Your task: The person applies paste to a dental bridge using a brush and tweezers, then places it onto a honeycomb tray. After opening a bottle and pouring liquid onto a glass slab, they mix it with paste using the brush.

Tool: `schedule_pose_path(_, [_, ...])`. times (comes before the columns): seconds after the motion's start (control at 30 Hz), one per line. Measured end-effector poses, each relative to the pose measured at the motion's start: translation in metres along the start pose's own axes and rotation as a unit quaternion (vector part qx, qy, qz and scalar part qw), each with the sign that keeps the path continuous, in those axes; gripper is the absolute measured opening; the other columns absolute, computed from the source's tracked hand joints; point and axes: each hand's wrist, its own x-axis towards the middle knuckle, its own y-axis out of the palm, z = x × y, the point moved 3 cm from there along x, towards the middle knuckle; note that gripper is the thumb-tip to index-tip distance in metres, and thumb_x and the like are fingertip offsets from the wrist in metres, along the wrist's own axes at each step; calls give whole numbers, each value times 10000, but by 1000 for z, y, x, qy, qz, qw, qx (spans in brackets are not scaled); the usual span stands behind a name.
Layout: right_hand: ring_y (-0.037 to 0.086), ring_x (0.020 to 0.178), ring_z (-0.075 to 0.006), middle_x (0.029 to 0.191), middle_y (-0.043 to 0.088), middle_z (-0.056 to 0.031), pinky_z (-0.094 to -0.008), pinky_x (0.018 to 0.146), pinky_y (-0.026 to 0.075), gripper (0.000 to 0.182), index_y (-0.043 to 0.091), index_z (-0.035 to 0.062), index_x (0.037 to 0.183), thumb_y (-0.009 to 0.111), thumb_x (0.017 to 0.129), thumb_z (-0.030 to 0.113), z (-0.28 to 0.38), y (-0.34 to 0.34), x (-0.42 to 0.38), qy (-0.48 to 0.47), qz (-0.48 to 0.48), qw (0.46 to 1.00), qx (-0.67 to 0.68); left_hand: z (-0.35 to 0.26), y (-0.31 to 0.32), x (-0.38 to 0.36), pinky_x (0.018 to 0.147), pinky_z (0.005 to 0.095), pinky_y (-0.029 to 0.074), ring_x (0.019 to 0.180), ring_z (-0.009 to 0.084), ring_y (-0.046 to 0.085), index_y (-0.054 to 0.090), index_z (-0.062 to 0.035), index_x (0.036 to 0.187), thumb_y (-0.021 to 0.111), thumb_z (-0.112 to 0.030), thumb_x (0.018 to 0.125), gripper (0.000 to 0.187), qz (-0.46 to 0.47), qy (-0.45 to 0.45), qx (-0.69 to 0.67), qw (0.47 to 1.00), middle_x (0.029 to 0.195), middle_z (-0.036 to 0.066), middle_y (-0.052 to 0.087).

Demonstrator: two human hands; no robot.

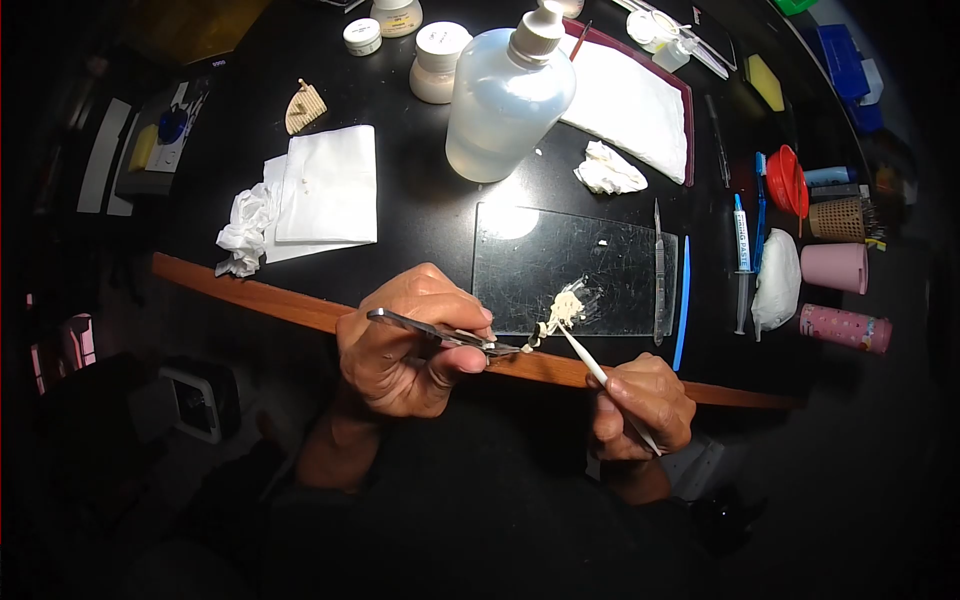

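Observation:
Metal tweezers (425,328) are pinched in my left hand (412,345), with small off-white pieces (534,338) at their tip. My right hand (642,408) holds a thin white stick tool (588,362), its tip at a mound of cream-coloured paste (567,308). That paste lies on a scratched glass slab (520,265) near the table's front edge. Whether the stick's tip touches the paste or the small pieces is too fine to tell. Along the slab's right side lies a slim metal instrument (659,270), and beside it a blue stick (683,300).
A large translucent pump bottle (505,105) stands behind the slab. Folded white tissue (335,185) and crumpled tissue (245,225) lie left. At right are a syringe (741,265), a pink cup (834,268) and a wrapped white bundle (777,280). Wooden edging (240,292) runs along the front.

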Motion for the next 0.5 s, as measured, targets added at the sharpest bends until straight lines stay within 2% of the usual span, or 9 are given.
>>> schedule_pose_path(0.13, [705,704,-179,808,739,-109,-298,629,501,147,704,-5,1094,722,955,37,1,-2,-4,18,-23,1000,-9,-2,0,2,659,259,555,742,144,698,646,30,1100,760,-232,1034,293,-66,-108,-46,991,859,82,720])
schedule_pose_path(0.2, [712,713,-189,825,746,-120,-296,643,530,171,703,-14,1085,710,914,-26,2,-2,-2,30,-39,998,-31,-2,0,4,683,247,554,756,127,690,643,37,1098,729,-197,1062,251,-114,-178,-97,973,851,62,705])
schedule_pose_path(0.23, [722,710,-187,834,753,-120,-289,629,547,206,708,-16,1086,703,884,-58,2,-1,-1,23,-40,998,-37,-1,-3,7,686,222,531,759,100,670,639,24,1104,674,-182,1096,209,-105,-181,-86,974,852,52,696])
schedule_pose_path(0.33, [729,705,-186,839,760,-119,-284,624,565,244,712,-20,1081,689,850,-95,2,0,-1,14,-44,998,-51,3,-9,9,669,207,504,743,74,641,636,11,1114,644,-212,1115,223,-115,-232,-121,958,847,57,693])
schedule_pose_path(0.37, [728,704,-186,837,760,-118,-285,629,566,244,712,-21,1078,686,848,-97,3,0,-1,13,-47,997,-56,6,-10,10,611,320,649,643,95,559,594,38,1138,576,-255,1140,294,-100,-220,-68,968,815,100,624])
schedule_pose_path(0.5, [728,701,-193,834,762,-117,-289,623,560,257,720,-25,1078,689,833,-100,2,-2,-3,21,-56,997,-45,7,-11,13,611,256,568,684,95,575,611,26,1150,559,-259,1151,290,-112,-225,-81,965,829,92,643])
